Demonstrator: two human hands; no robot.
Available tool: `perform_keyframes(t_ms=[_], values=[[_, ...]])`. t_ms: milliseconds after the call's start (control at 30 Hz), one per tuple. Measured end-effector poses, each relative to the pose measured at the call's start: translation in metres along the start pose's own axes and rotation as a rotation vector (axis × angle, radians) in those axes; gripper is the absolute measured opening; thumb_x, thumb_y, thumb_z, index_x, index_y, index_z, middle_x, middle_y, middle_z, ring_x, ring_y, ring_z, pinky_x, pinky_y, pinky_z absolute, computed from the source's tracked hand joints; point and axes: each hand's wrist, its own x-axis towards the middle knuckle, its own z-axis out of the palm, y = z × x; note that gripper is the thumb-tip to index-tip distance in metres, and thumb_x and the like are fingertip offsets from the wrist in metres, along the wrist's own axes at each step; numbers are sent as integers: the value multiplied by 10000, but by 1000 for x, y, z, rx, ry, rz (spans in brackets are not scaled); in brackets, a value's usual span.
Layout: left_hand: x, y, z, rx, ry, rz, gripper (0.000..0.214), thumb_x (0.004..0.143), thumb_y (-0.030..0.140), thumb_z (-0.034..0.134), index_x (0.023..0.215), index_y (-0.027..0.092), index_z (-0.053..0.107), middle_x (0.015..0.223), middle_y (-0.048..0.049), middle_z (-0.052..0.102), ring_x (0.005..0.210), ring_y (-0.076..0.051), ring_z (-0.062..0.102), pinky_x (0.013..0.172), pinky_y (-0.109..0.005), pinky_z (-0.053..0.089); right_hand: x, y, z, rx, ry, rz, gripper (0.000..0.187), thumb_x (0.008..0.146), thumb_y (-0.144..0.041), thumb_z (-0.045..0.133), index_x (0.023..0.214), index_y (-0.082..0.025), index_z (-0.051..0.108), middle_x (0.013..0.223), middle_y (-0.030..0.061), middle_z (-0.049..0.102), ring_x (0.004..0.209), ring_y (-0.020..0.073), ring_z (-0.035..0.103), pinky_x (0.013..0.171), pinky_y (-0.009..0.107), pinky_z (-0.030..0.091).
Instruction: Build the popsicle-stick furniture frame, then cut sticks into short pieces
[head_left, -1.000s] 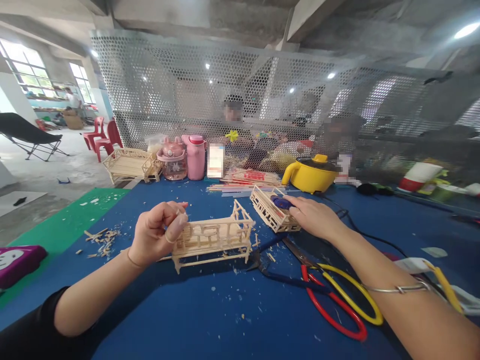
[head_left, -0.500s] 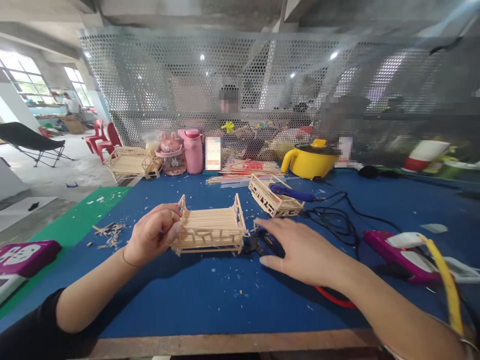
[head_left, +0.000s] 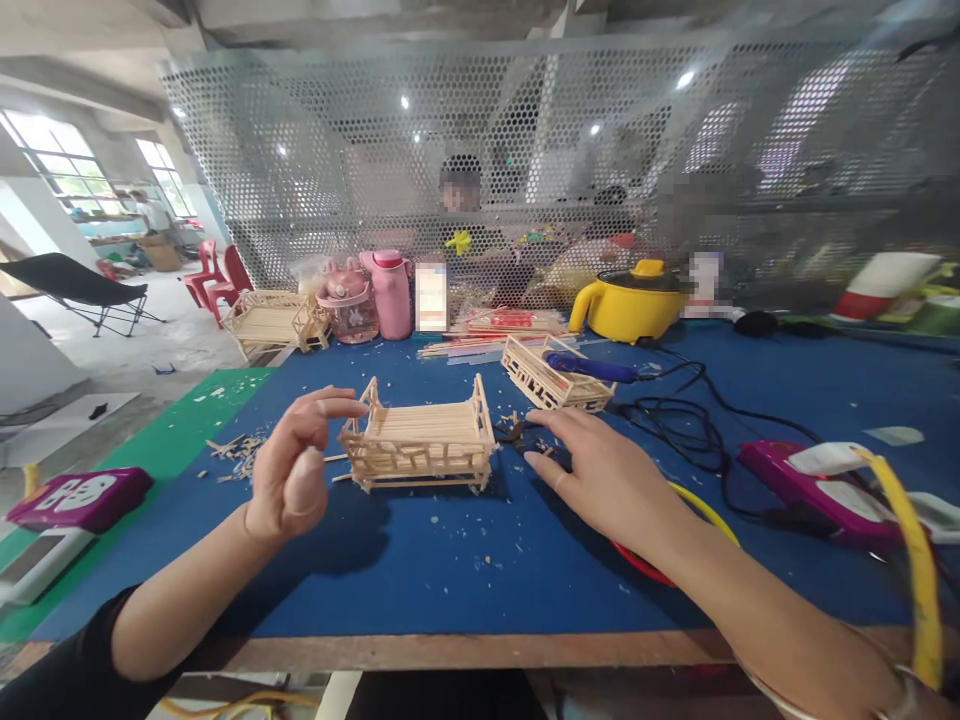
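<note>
A small bed-shaped model (head_left: 420, 450) of thin wooden sticks stands upright on the blue tabletop, with raised ends and a lattice side. My left hand (head_left: 296, 465) is beside its left end. The index finger stretches to the end post, thumb apart; I cannot tell whether the fingertip touches. To the model's right, my right hand (head_left: 600, 480) lies over pliers (head_left: 513, 433), fingers around their body. The dark jaws show past the fingertips, and red and yellow handles come out beneath the wrist. My palm hides the middle of the tool.
Behind my right hand, a blue-handled tool (head_left: 589, 367) with a black cable rests on another stick model (head_left: 555, 378). Stick scraps (head_left: 238, 455) lie left. A yellow pot (head_left: 634, 305), pink flask (head_left: 390, 295) and stick bundles (head_left: 502, 335) line the back. A purple power strip (head_left: 810, 485) sits right.
My left hand has come off the model's end and opened. My right hand's thumb and index finger have drawn closer around the pliers, whose jaws have shifted away from me; the yellow handle now shows.
</note>
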Motion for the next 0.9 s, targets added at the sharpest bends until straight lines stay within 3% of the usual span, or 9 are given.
perform_keyframes(t_ms=[67,100,167,267,333,467,700,767,900], values=[[-6,29,8,-107,169,-79,253,811,409,487,634,230,457,777,-7,693,952,-238,602,926,-463,412,-13,-17,-8,154,113,-36,224,835,-309,490,1014,-228,597,1003,46,635,936,202,589,786,328,476],[-10,43,13,-179,170,-149,216,838,380,457,681,237,499,768,-3,697,951,-239,606,921,-476,419,-20,-28,-10,251,148,-75,178,840,-303,491,942,-230,617,915,31,649,853,171,606,751,295,480],[-19,68,22,-237,83,-290,196,873,313,410,825,254,590,922,-24,696,1036,-245,575,927,-480,422,-33,-52,-9,448,198,-164,144,835,-288,515,888,-221,631,816,15,655,772,139,609,719,258,481],[-31,87,33,-205,-225,-359,252,876,274,426,1033,288,623,1286,-35,519,1209,-252,445,984,-447,388,-44,-81,0,695,161,-207,169,811,-279,569,964,-231,623,831,0,664,773,125,609,717,237,479],[-35,88,37,-205,-360,-338,288,880,274,423,1099,311,607,1384,-13,403,1275,-257,355,1029,-457,331,-46,-91,6,810,148,-207,130,818,-255,563,931,-242,627,819,-13,663,771,118,606,727,231,473],[-39,79,38,-185,-472,-327,318,885,253,422,1150,350,569,1450,32,278,1331,-249,238,1089,-489,178,-45,-95,13,864,168,-201,68,806,-208,569,786,-228,631,679,-24,623,715,118,592,733,239,461],[-45,67,38,-70,-470,-207,341,880,229,433,1186,344,530,1471,27,221,1356,-243,141,1094,-493,135,-50,-89,13,834,129,-213,154,756,-148,593,888,-216,631,845,10,674,787,141,607,750,267,472],[-46,65,40,-64,-454,-189,348,883,219,425,1197,335,519,1467,15,232,1350,-239,160,1090,-494,148,-51,-87,16,892,127,-153,156,768,-160,593,893,-237,648,855,-1,685,796,140,619,749,260,477],[-46,64,46,-26,-430,-136,364,876,196,440,1209,326,508,1436,-14,298,1311,-229,255,1073,-487,196,-51,-85,25,1144,135,136,104,780,-225,608,852,-267,672,789,-33,696,740,122,638,703,226,492]])
